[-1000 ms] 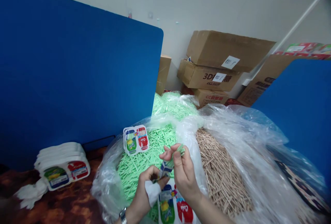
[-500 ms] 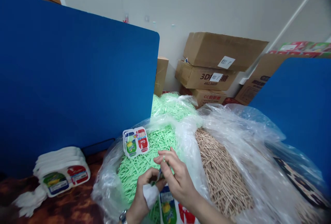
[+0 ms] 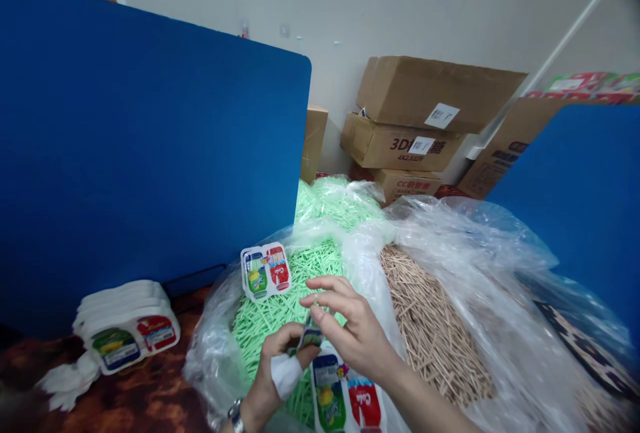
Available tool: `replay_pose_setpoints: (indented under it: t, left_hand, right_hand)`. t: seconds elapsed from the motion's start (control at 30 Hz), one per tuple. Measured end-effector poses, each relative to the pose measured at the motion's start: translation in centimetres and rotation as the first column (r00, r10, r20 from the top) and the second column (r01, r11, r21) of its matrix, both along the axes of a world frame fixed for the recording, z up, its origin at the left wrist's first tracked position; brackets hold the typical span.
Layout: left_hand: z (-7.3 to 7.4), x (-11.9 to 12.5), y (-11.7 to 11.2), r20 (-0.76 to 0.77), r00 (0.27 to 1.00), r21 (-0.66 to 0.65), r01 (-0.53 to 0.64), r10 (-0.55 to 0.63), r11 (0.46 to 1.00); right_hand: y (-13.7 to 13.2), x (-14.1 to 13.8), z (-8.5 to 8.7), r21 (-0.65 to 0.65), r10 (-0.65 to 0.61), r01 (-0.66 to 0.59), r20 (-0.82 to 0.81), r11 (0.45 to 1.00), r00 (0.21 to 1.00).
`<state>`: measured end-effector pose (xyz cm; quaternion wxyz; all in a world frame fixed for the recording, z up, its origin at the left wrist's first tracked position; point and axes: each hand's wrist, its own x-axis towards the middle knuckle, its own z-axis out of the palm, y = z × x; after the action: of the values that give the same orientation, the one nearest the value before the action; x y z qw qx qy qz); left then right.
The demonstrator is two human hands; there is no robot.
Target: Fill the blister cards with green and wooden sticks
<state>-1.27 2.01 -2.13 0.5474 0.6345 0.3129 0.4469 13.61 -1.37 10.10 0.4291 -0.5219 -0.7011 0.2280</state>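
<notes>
My left hand [image 3: 277, 360], with a white wrap around part of it and a watch at the wrist, pinches a small printed packet [image 3: 312, 334] upright. My right hand [image 3: 350, 330] is at the packet's top, with thumb and fingers closed around what looks like thin green sticks; their lower ends are hard to make out. Below both hands is a plastic bag full of pale green sticks [image 3: 315, 263]. A double-pocket Sprite and Cola pack [image 3: 345, 396] lies under my right forearm, partly covered. Another such pack [image 3: 266, 270] rests on the sticks further back.
Brown sticks [image 3: 435, 326] fill a clear plastic bag on the right. A stack of printed packs [image 3: 127, 330] and a crumpled white tissue [image 3: 73, 380] lie at left. Blue partitions [image 3: 150, 133] stand on both sides. Cardboard boxes [image 3: 400, 143] are piled behind.
My right hand has lifted slightly and its fingers have shifted, so more of the small packet shows in my left hand. The view has shifted slightly.
</notes>
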Motion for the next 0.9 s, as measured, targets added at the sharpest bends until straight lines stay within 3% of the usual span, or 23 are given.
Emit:
replay_pose_setpoints:
  t: [0.07, 0.13, 0.23, 0.3, 0.4, 0.53, 0.73, 0.9]
  left_hand:
    - [0.1, -0.2, 0.2, -0.008, 1.0, -0.026, -0.022, 0.022, 0.999]
    - [0.3, -0.4, 0.4, -0.013, 0.999, -0.069, -0.032, 0.032, 0.997]
    - [0.7, -0.8, 0.6, 0.014, 0.999, -0.117, -0.031, 0.032, 0.993]
    - [1.0, -1.2, 0.8, 0.025, 0.998, -0.124, -0.048, 0.051, 0.991]
    - [1.5, -1.7, 1.4, -0.048, 0.988, -0.058, -0.151, 0.149, 0.987]
    - [1.4, -2.6, 2.5, -0.106, 0.966, 0.048, -0.232, 0.236, 0.971]
    - [0.0, -2.6, 3.0, 0.106, 0.968, -0.159, -0.209, 0.227, 0.965]
    - [0.0, -2.4, 4.2, -0.017, 0.968, -0.121, -0.251, 0.251, 0.96]
  right_hand:
    - [0.1, 0.7, -0.2, -0.009, 0.012, -0.011, 0.139, 1.0, 0.99]
    - [0.4, 1.9, -0.9, -0.018, -0.03, 0.033, 0.131, 0.999, 0.991]
    - [1.4, 3.6, -3.1, -0.123, -0.118, 0.104, -0.112, 0.987, 0.987]
    - [2.0, 3.8, -4.9, -0.243, -0.061, -0.008, -0.276, 0.97, 0.959]
    - [2.5, 2.9, -6.8, -0.204, -0.069, -0.009, -0.373, 0.979, 0.925]
    - [3.0, 1.4, -7.4, -0.117, -0.035, -0.005, -0.34, 0.993, 0.94]
    - [3.9, 0.8, -8.3, -0.156, -0.027, -0.028, -0.337, 0.987, 0.941]
    - [4.5, 0.2, -9.2, -0.187, -0.057, 0.0, -0.297, 0.982, 0.953]
